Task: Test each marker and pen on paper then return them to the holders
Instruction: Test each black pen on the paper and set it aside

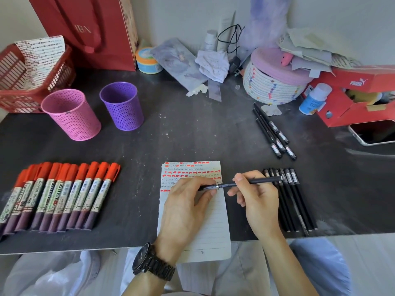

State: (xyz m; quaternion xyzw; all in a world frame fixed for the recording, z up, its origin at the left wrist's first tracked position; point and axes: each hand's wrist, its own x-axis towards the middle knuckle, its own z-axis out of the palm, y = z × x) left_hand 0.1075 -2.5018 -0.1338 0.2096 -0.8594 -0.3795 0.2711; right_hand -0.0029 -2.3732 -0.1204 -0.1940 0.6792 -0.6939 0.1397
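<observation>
Head view: both hands (222,195) gripping black pen (252,182), "PUMA" box (350,97) beyond.

We count ten red-capped markers (62,195) in one row at left. Two mesh holders: one pink holder (71,115), one purple holder (122,106). Black pens: four in the far group (274,133), about six or seven in the near row (292,201), packed too tight for us to be sure, plus one held pen (250,183). One paper sheet (210,227). Two hands.
</observation>
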